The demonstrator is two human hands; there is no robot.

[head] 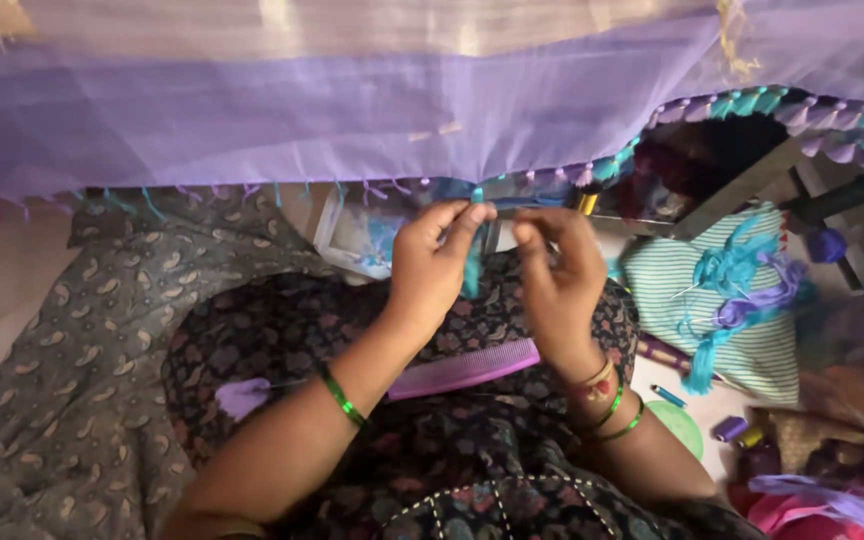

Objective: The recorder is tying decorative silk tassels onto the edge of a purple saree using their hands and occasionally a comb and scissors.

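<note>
Both hands' fingers (472, 222) pinch teal tassel thread (472, 270) at the purple cloth's (352, 110) fringe.

a clear flat packet (357, 232) with a pale rim lies on the floor just beyond the lap, under the cloth's fringe, holding something white and light blue. no labels, signs or screens show.

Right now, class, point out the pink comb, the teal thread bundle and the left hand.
pink comb (464, 369), head view, middle of its spine.
teal thread bundle (727, 265), head view, tangled middle.
left hand (432, 265), head view, back of hand.
</note>
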